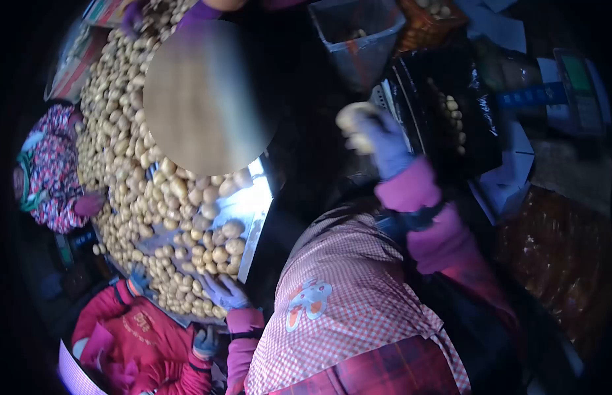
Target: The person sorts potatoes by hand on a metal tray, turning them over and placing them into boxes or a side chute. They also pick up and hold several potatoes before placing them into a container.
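Observation:
In a purple glove, my right hand [389,146] is raised over the dark gap right of the table, closed around a few potatoes [356,125] that are blurred by motion. My left hand [228,293], gloved in light purple, lies with fingers stretched out at the table's near edge, touching the heap of potatoes [184,284]. Larger potatoes [220,253] lie just beyond its fingertips.
A black-lined crate [474,125] with several potatoes stands right of my right hand, near a grey bin [359,56], an orange crate [424,26] and a scale [578,92]. Co-workers [144,336] [59,168] line the table; a blurred tan round shape [187,99] hides part of the heap.

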The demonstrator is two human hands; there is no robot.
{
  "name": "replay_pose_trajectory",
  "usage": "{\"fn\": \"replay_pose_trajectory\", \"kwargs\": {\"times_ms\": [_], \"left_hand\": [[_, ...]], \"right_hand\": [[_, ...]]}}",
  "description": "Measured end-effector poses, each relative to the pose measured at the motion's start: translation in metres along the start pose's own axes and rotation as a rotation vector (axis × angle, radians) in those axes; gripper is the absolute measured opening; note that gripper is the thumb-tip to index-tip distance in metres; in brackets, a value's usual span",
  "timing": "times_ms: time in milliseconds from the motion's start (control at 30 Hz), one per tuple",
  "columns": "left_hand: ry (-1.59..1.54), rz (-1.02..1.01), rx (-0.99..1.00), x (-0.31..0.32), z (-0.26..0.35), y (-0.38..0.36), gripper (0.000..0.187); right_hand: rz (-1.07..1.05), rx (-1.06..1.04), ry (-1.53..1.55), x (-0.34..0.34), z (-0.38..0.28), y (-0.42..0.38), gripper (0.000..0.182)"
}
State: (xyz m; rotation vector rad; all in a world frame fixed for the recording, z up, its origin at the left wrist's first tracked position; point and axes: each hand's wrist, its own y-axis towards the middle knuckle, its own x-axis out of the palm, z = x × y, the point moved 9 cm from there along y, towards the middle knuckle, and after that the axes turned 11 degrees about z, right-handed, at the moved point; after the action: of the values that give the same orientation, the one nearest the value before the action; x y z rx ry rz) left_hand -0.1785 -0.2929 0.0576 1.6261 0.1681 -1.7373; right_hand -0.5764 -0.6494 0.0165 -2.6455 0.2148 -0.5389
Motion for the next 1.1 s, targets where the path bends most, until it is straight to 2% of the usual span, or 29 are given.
{"fn": "replay_pose_trajectory", "kwargs": {"times_ms": [67,100,133,167,200,233,267,300,333,367,400,433,467,500,533,567,633,700,767,833,867,900,967,1000,1033,1100], "left_hand": [[-0.146,-0.060,0.080,0.016,0.071,0.007,0.058],[-0.129,-0.090,0.229,0.018,0.103,0.018,0.058],[-0.122,-0.104,0.265,0.022,0.114,0.022,0.055],[-0.112,-0.111,0.298,0.026,0.122,0.026,0.053],[-0.143,-0.101,0.285,0.030,0.123,0.028,0.052],[-0.151,-0.085,0.267,0.030,0.120,0.028,0.052],[-0.128,-0.071,0.308,0.029,0.121,0.026,0.051],[-0.084,-0.073,0.327,0.029,0.120,0.026,0.052],[-0.085,-0.128,0.316,0.029,0.122,0.032,0.055],[-0.079,-0.161,0.302,0.029,0.119,0.034,0.057],[-0.053,-0.164,0.245,0.031,0.111,0.033,0.058],[-0.061,-0.171,0.198,0.023,0.117,0.037,0.059],[-0.053,-0.187,0.183,0.023,0.115,0.038,0.060],[-0.105,-0.190,0.151,0.022,0.115,0.042,0.060],[-0.064,-0.180,0.157,0.023,0.113,0.038,0.062],[-0.051,-0.182,0.147,0.025,0.111,0.036,0.065],[-0.073,-0.196,0.116,0.025,0.110,0.036,0.066],[-0.091,-0.195,0.084,0.023,0.106,0.036,0.065],[-0.175,-0.112,0.041,0.019,0.096,0.041,0.067],[-0.288,-0.015,0.115,0.005,0.096,0.051,0.069],[-0.264,-0.015,0.118,0.004,0.088,0.058,0.071],[-0.266,-0.108,0.082,0.011,0.075,0.063,0.072],[-0.149,-0.123,0.143,0.020,0.039,0.069,0.074],[-0.045,-0.073,0.099,0.026,0.013,0.069,0.075],[-0.142,-0.171,-0.058,0.020,-0.011,0.082,0.072],[0.040,-0.043,-0.029,0.025,-0.053,0.084,0.070]], "right_hand": [[0.358,-0.163,-0.092,-0.106,-0.041,0.010,0.025],[0.478,-0.209,-0.186,-0.158,-0.053,0.016,0.029],[0.578,-0.132,-0.317,-0.193,-0.069,0.013,0.034],[0.588,-0.098,-0.235,-0.226,-0.074,0.023,0.036],[0.717,-0.192,-0.316,-0.265,-0.077,0.034,0.040],[0.602,-0.368,-0.503,-0.281,-0.081,0.048,0.045],[0.569,-0.568,-0.829,-0.319,-0.069,0.068,0.049],[0.720,-0.491,-0.899,-0.366,-0.044,0.089,0.044],[0.637,-0.446,-0.607,-0.383,-0.018,0.106,0.042],[0.574,-0.116,-0.609,-0.337,-0.015,0.098,0.038],[0.344,-0.146,-0.571,-0.356,0.015,0.136,0.036],[0.411,-0.557,-0.744,-0.319,0.004,0.136,0.037],[0.345,-0.596,-0.914,-0.276,0.006,0.147,0.040],[0.222,-0.378,-0.725,-0.227,0.022,0.151,0.041],[0.146,-0.451,-0.836,-0.155,0.009,0.133,0.040],[0.078,-0.539,-0.954,-0.082,-0.002,0.111,0.038],[-0.016,-0.841,-1.087,0.043,-0.017,0.054,0.036],[-0.222,-1.175,-1.051,0.136,-0.016,-0.002,0.035],[-0.386,-1.338,-1.021,0.196,0.003,-0.055,0.035],[-0.549,-1.436,-1.029,0.234,0.035,-0.085,0.035],[-0.582,-1.430,-1.048,0.240,0.052,-0.093,0.034],[-0.611,-1.458,-1.046,0.244,0.061,-0.100,0.034],[-0.582,-1.476,-1.308,0.247,0.082,-0.093,0.036],[-0.596,-1.424,-1.317,0.243,0.088,-0.084,0.038],[-0.598,-1.444,-1.326,0.241,0.090,-0.086,0.038],[-0.556,-1.497,-1.364,0.243,0.086,-0.090,0.040]]}}
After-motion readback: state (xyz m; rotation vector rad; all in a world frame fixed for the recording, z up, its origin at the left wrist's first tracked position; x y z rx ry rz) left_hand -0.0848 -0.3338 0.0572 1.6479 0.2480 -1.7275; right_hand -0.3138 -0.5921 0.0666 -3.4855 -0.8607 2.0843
